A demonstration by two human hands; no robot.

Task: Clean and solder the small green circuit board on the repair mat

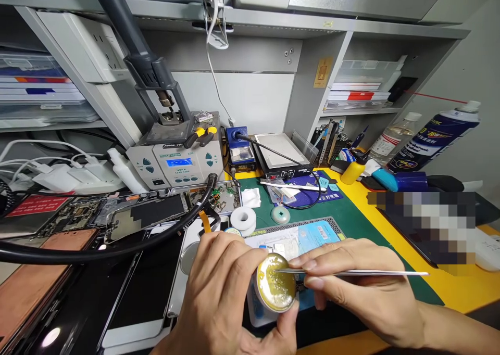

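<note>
Tweezers in the Tin

The left hand [228, 292] has its fingers curled round the tin [276, 283], mouth tilted up. The right hand [359, 287] pinches the tweezers [375, 273], tip at the yellow paste [279, 282] inside. Beyond the tin lie a white spool [243, 219] and a blue packet [319, 234]; phones [142, 282] lie left of it.

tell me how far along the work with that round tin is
Looks done: the round tin is open, its yellowish paste uneven on top. In hand: the left hand holds the tin tilted, the right hand a thin metal tool, tip at the paste. Probably left: drawing the tip away and closing the tin; beyond that, I can't tell.
</note>
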